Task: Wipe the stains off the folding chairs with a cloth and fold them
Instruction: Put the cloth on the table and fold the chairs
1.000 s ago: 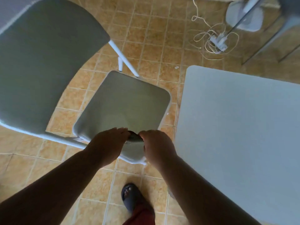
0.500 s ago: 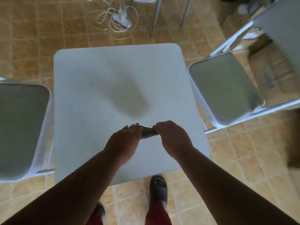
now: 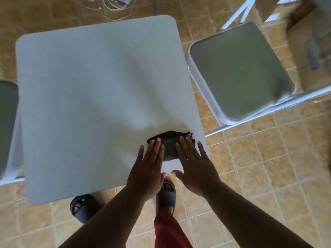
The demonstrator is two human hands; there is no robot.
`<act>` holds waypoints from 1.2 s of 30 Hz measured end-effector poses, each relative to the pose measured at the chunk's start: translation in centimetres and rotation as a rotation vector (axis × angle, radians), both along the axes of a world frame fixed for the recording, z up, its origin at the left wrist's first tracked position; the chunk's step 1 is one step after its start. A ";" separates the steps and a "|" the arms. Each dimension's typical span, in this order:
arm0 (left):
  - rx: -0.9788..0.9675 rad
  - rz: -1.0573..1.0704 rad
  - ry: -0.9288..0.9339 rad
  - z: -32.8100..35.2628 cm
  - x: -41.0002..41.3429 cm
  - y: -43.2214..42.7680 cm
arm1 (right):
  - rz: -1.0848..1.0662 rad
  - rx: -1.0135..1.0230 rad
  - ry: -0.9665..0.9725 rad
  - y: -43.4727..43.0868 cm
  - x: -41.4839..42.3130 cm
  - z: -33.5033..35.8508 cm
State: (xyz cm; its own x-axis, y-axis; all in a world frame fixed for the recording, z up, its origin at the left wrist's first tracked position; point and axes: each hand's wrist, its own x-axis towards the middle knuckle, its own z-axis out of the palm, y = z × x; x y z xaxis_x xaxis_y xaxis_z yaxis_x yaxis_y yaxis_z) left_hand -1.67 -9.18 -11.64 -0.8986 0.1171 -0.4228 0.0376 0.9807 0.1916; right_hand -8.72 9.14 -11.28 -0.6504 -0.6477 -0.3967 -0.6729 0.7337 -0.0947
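Observation:
A dark folded cloth [image 3: 170, 143] lies on the white square table [image 3: 93, 90], near its front right corner. My left hand [image 3: 147, 169] and my right hand [image 3: 194, 167] are both flat with fingers spread, fingertips resting on the cloth's near edges, neither gripping it. A white-framed folding chair with a grey seat [image 3: 240, 68] stands unfolded to the right of the table. Another chair's grey seat [image 3: 7, 122] shows at the left edge, mostly cut off.
The floor is orange-brown tile [image 3: 268, 167]. A tangle of white cable [image 3: 114, 4] lies beyond the table's far edge. Cardboard boxes [image 3: 308, 33] sit at the back right. My feet in dark slippers [image 3: 165, 194] stand at the table's front edge.
My view swung from the left chair to the table. Both hands, which pinched the cloth between them, have set it on the table and opened flat over it.

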 end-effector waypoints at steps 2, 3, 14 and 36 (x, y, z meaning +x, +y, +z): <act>0.008 0.002 -0.009 0.8 0.3 -0.3 | -0.029 0.038 0.003 -0.3 0.5 0.4; 0.014 0.014 -0.010 1.3 0.5 -0.5 | -0.043 0.042 0.003 -0.5 0.4 0.8; -0.042 0.457 0.036 13.1 7.8 -12.6 | 0.076 -0.066 0.029 -12.5 0.2 12.8; -0.209 1.207 0.199 35.7 52.2 -45.0 | 0.562 -0.356 0.069 -57.3 34.3 34.6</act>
